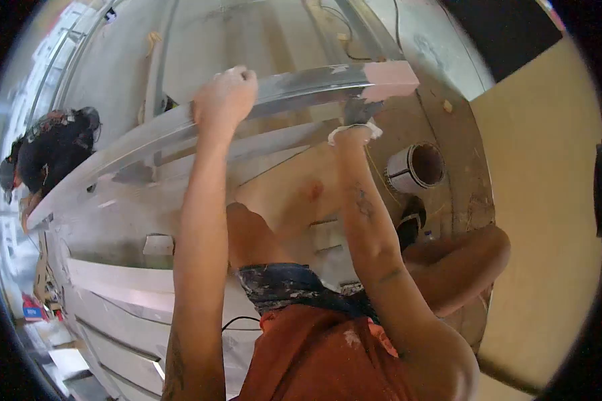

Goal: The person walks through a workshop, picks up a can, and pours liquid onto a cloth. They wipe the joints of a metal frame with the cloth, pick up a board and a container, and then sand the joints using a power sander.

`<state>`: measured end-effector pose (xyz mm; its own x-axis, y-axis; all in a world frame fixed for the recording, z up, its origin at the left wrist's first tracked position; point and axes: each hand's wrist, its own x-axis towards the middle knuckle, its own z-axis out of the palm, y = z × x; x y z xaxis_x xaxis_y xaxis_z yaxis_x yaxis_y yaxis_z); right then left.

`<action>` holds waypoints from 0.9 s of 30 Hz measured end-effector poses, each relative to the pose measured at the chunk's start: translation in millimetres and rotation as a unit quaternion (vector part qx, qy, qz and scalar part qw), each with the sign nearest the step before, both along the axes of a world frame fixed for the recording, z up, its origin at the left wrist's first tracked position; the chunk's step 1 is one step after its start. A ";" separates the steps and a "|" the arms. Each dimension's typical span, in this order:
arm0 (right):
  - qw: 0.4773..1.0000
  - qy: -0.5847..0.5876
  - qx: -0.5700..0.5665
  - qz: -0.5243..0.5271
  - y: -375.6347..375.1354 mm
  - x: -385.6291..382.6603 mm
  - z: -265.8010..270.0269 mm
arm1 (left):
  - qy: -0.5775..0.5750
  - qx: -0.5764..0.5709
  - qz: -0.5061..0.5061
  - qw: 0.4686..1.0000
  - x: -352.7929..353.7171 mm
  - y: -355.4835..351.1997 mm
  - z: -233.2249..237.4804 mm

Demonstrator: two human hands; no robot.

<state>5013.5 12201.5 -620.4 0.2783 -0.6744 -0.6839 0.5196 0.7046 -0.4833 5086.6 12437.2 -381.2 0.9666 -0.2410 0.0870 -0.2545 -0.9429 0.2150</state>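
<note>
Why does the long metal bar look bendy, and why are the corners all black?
Head view: the wide lens curves the metal bar and leaves black corners; bright light washes out the left hand; everything looks slightly soft.

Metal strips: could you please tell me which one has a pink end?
The long strip gripped by the left hand and right hand; the other strips, lying lower left, are plain grey.

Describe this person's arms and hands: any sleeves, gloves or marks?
No sleeves: both arms are bare. The left hand is ungloved and dusted with pale powder. The right hand seems gloved in grey with a white cuff, though blurred. Dark tattoos mark the right forearm; another shows low on the left arm.
</note>
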 end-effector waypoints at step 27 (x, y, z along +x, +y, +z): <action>0.970 -0.039 -0.053 0.233 15.2 -27.4 -103.7 | 0.054 -0.138 0.028 0.989 -10.3 18.0 11.3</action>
<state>4986.1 12216.6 -724.2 0.6180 -0.5284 -0.5821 0.1938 0.8200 -0.5386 5076.3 12455.2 -369.9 0.9851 -0.1678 0.0380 -0.1648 -0.8568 0.4886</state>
